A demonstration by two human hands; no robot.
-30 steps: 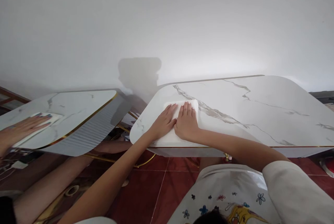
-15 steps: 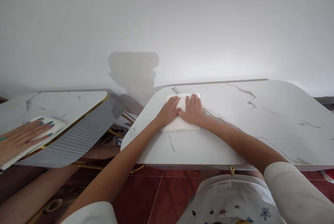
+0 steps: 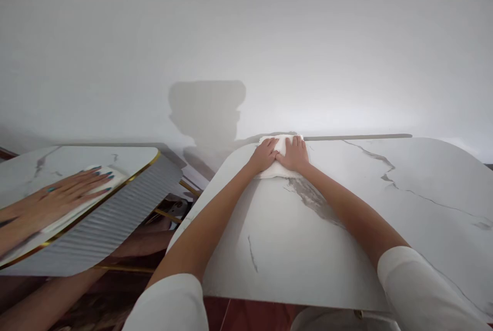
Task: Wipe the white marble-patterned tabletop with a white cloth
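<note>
White cloth [image 3: 280,170]: laid at marbled table's [image 3: 246,254] far edge, bounded by the wall [image 3: 308,38]; covered by left hand [image 3: 265,154] and right hand [image 3: 295,154], both flat, unclenched. Leftward: neighbouring table [image 3: 131,155], second cloth [image 3: 69,222] partly hidden under co-worker's hand [image 3: 71,195].

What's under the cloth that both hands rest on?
The tabletop, with a grey vein showing at the near edge of the cloth. The patch directly beneath, under the left hand and right hand, is covered and can't be seen.
</note>
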